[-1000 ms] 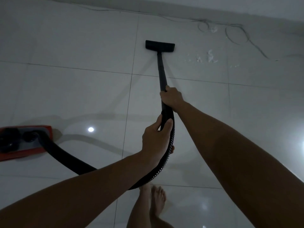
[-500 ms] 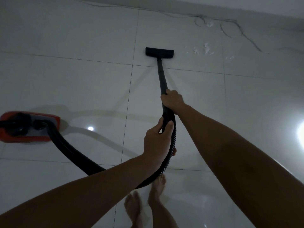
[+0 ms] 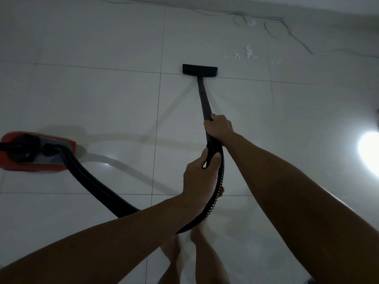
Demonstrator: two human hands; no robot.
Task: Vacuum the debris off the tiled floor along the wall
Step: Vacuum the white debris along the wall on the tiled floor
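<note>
A black vacuum wand (image 3: 204, 98) runs from my hands down to its flat black floor head (image 3: 199, 69), which rests on the white tiled floor (image 3: 102, 103). My right hand (image 3: 219, 126) grips the wand's upper end. My left hand (image 3: 200, 177) holds the ribbed black hose (image 3: 98, 185) just behind it. White debris (image 3: 246, 53) lies scattered on the tile to the right of and beyond the head, apart from it. More white bits (image 3: 250, 22) sit near the wall.
The red vacuum body (image 3: 37, 151) stands on the floor at the left, joined to the hose. A thin cable (image 3: 287, 35) loops along the wall base (image 3: 307, 11) at the top right. My bare feet (image 3: 184, 249) are below my arms. A bright glare (image 3: 369, 150) shines at the right.
The floor head has been drawn back from the wall toward me, crossing toward the grout line. The view has shifted, so the red vacuum body shows more fully at the left.
</note>
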